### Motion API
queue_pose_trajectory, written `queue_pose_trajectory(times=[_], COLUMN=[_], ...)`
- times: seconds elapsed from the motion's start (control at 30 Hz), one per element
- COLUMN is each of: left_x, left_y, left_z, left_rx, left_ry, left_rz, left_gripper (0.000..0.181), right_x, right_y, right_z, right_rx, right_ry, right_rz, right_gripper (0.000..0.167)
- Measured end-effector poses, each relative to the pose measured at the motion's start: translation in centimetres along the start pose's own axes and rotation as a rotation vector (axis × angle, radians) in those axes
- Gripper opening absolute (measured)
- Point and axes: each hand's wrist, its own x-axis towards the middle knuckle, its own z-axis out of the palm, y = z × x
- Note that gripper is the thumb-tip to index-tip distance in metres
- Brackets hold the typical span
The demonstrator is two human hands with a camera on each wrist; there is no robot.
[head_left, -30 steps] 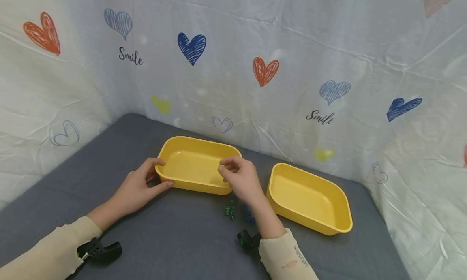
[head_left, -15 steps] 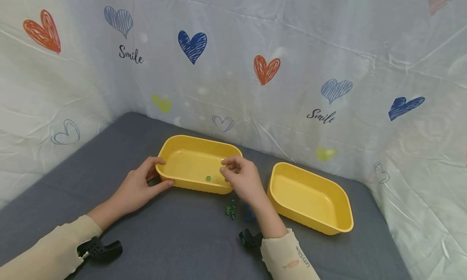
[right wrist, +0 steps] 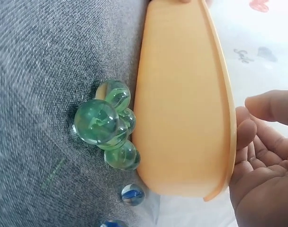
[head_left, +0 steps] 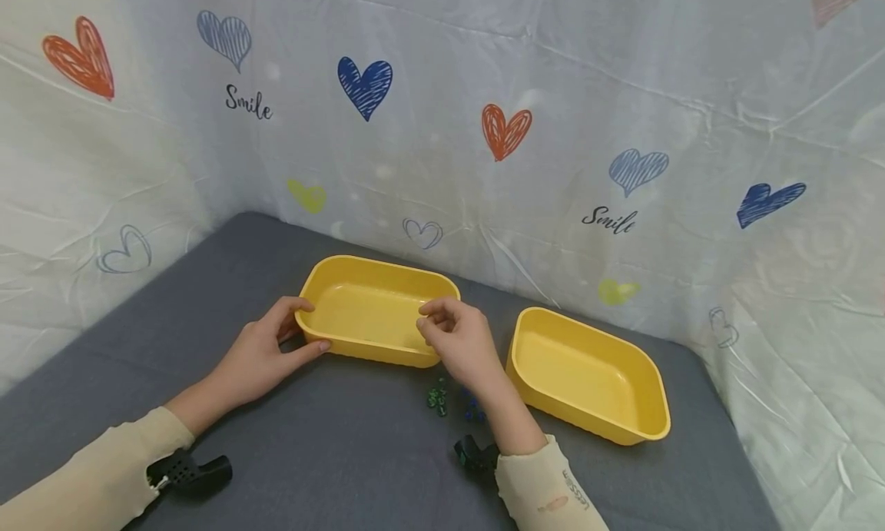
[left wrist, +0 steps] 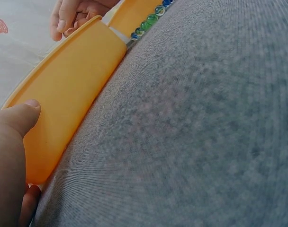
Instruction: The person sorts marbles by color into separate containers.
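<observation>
In the head view my left hand (head_left: 252,360) grips the left end of a yellow tray (head_left: 387,355), its thumb on the outer front wall and fingers over the rim. My right hand (head_left: 462,345) hangs over that tray's right end, fingers loosely bent. No object shows between its thumb and fingers in the right wrist view, where the hand (right wrist: 269,161) is beside the tray's rim. On the cloth in front of this tray lie several green glass marbles (head_left: 437,399), with blue marbles (head_left: 473,408) to their right, partly behind my right forearm.
A second yellow tray (head_left: 588,362) stands to the right, with no object visible inside. Dark grey cloth (head_left: 332,454) covers the table. Behind the table hangs a white curtain (head_left: 429,77) printed with hearts. A black device (head_left: 190,472) is strapped at each wrist.
A green marble came into view inside the left tray near its front wall half a second ago and is now out of sight. Both hands have stayed almost still.
</observation>
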Motion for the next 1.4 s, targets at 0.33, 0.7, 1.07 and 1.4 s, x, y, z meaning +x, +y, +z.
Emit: queue_pose_trajectory(times=[0.33,0.7,1.07,1.4], left_x=[-0.4,-0.4,-0.2,-0.2], left_y=[0.1,0.1,0.0,0.0], left_z=[0.1,-0.6,-0.3,-0.1], left_rx=[0.002,0.008,0.020,0.009], left_ry=[-0.001,0.005,0.011,-0.005], left_rz=[-0.004,0.012,0.010,-0.003], left_gripper=[0.060,0.060,0.060,0.061], right_x=[-0.8,-2.6,-5.7,-8.6], right_y=[-0.2,-1.3,0.6,2.2], right_z=[-0.3,0.2,-1.1,-3.3], right_rx=[-0.004,-0.032,-0.062,-0.044], right_ry=[0.010,0.030,0.000,-0.072], right_rz=[-0.029,-0.108,-0.065,0.110], right_gripper=[0.017,0.012,0.008,0.009])
